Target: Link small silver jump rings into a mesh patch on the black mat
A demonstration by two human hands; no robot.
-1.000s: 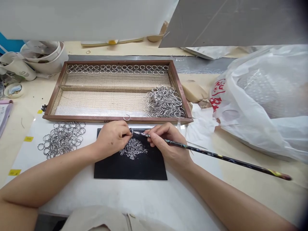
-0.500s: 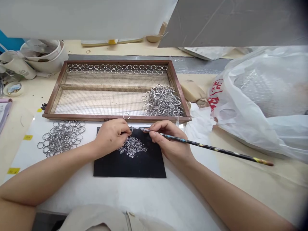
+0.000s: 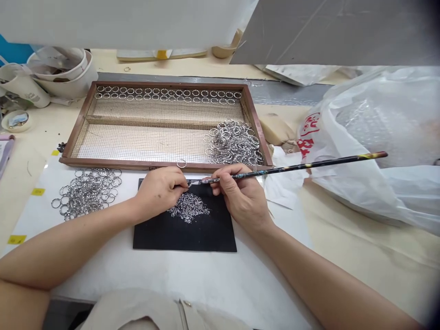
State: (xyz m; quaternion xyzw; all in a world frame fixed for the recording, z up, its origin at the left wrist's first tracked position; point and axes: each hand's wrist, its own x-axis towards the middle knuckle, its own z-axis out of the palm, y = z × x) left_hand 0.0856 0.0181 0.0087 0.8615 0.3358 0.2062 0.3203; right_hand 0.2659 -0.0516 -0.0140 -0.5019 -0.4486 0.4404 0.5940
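Two bare hands are seen close together over a black mat (image 3: 206,233) on a white sheet (image 3: 192,275). The left hand (image 3: 158,191) is curled shut, and something very small is pinched at its fingertips (image 3: 183,182); what it is cannot be made out. The right hand (image 3: 240,195) is closed around a long thin stick (image 3: 302,166), gripped like a pencil. The stick's pale tip is pointed at the left fingertips and almost touches them. The far end of the stick is lifted up and reaches out to the right, in front of a big white plastic bag (image 3: 378,151).

A small pile of tiny shiny bits (image 3: 189,211) is spread on the black mat, just below both hands. The left fingers are held right beside this pile.

A wooden tray (image 3: 79,126) with a wire mesh floor is set behind the mat. Neat rows of metal rings (image 3: 165,93) are lined up along its far edge. A loose heap of rings (image 3: 233,143) is piled in its near right corner. One single ring (image 3: 181,163) is resting on the tray's near rim, just above the hands.

More rings (image 3: 87,191) are scattered on the white sheet to the left of the mat. White cups and bowls (image 3: 62,75) are stacked at the far left of the table.
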